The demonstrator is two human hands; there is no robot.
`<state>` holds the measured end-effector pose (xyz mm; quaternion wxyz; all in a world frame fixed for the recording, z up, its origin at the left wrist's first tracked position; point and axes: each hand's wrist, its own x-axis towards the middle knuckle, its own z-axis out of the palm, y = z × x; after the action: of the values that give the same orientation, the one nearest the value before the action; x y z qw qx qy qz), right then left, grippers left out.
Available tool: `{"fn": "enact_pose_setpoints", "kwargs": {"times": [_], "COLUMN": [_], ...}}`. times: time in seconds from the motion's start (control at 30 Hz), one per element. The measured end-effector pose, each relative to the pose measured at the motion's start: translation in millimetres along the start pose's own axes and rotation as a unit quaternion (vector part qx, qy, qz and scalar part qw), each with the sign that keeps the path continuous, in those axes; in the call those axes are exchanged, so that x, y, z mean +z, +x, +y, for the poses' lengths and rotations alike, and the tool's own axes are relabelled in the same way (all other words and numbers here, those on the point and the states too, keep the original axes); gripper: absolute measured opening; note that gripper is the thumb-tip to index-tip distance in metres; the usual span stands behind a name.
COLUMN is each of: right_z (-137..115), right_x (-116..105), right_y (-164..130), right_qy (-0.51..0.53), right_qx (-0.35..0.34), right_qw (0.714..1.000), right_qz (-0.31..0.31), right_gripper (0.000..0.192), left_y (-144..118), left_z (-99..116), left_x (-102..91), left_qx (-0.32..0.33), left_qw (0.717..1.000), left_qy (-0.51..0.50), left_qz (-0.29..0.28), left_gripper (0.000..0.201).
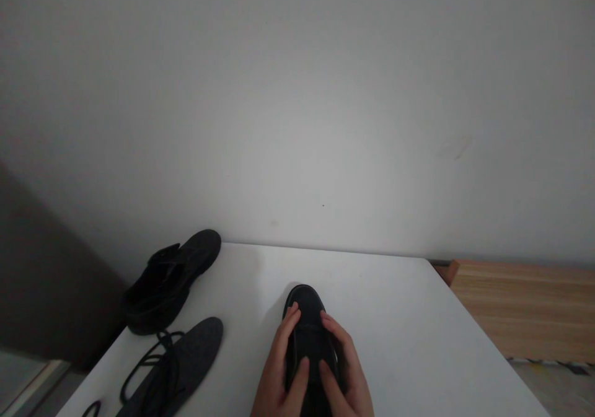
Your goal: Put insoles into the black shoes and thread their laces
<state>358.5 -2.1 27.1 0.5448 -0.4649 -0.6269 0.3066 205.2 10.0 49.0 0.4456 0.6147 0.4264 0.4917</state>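
Note:
A black shoe (307, 336) rests on the white table (404, 342), its toe pointing toward the wall. My left hand (281, 364) grips its left side, with the thumb on the upper and the fingers along the edge near the toe. From the other side my right hand (346, 370) holds it in the same way, thumb on top and fingers down the right flank. The heel end runs out of the picture at the bottom.
A second black shoe (171, 274) lies at the table's back left corner. Nearer, a dark grey insole (198, 355) has a black shoelace (149, 361) lying over it. A pale wall (316, 126) borders the table behind; a wooden surface (520, 305) stands to the right.

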Motion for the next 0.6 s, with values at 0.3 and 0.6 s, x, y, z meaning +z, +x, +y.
{"fn": "enact_pose_setpoints", "kwargs": {"times": [0.3,0.6], "right_z": [-2.7,-16.7], "right_x": [2.3,-1.4], "right_y": [0.1,-4.3], "right_qy": [-0.038,0.041], "right_qx": [0.013,0.052], "right_qw": [0.997,0.998], "right_qz": [-0.072,-0.020], "right_gripper": [0.059,0.049], "left_y": [4.2,2.0], "left_z": [7.5,35.0], "left_x": [-3.5,-38.4], "left_qx": [-0.032,-0.033], "left_qw": [0.998,0.987], "left_qy": [0.039,0.129], "left_qz": [-0.047,-0.091], "left_gripper": [0.050,0.060]}}
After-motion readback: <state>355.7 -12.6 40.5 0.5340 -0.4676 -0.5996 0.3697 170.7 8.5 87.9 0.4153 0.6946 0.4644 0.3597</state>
